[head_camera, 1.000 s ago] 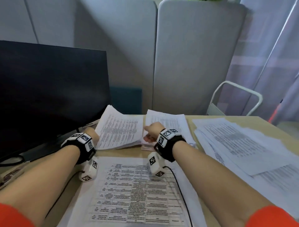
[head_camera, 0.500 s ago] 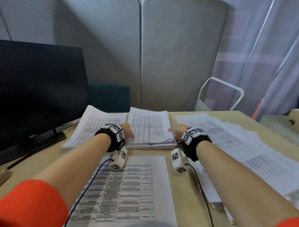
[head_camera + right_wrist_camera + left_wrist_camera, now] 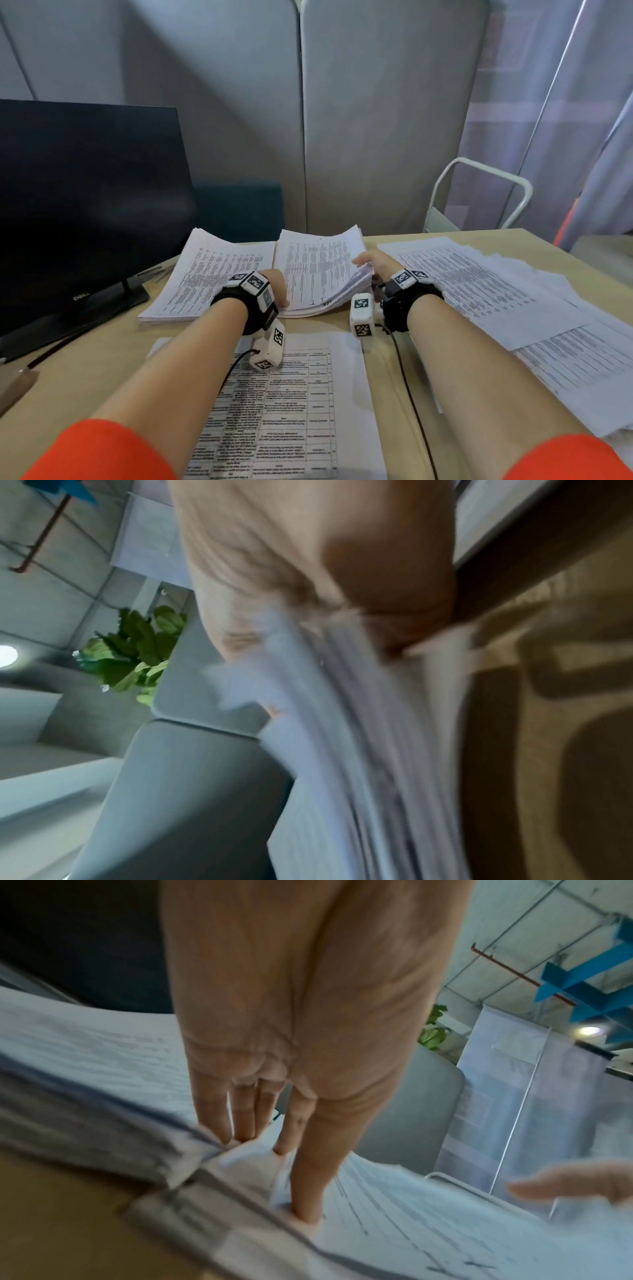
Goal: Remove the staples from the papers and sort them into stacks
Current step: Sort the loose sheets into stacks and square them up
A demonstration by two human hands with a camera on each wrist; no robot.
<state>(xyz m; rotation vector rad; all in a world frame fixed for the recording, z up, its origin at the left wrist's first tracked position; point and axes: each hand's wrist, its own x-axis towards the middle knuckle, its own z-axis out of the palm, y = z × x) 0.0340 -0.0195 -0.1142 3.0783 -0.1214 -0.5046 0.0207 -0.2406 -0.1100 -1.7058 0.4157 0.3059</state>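
1. Grey padded partition panels point(image 3: 376, 120) back my wooden desk point(image 3: 85, 370); a dark monitor point(image 3: 85, 192) stands at far left and a white tubular chair frame point(image 3: 479, 192) shows behind the desk's far edge.
2. I count 2 stacks of printed paper at the back of the desk, side by side: the left stack point(image 3: 209, 277) lies flat, the middle stack point(image 3: 318, 270) is the one I am handling.
3. My left hand point(image 3: 279, 291) sits on the middle stack's near left corner. In the left wrist view its fingers point(image 3: 240, 1118) are straight, tips pressing down on the top sheet, thumb point(image 3: 311, 1177) flat on the paper too.
4. My right hand point(image 3: 373, 262) is at the stack's right edge, thumb on top, with the sheets there lifted and fanned. The right wrist view is blurred, but the fingers point(image 3: 394, 588) curl under a bundle of pages point(image 3: 359, 723).
5. A single table-printed sheet point(image 3: 287, 404) lies nearest me, between my forearms.
6. Loose printed pages point(image 3: 513, 308) spread overlapping across the right side of the desk.
7. I cannot make out any staple at this resolution.
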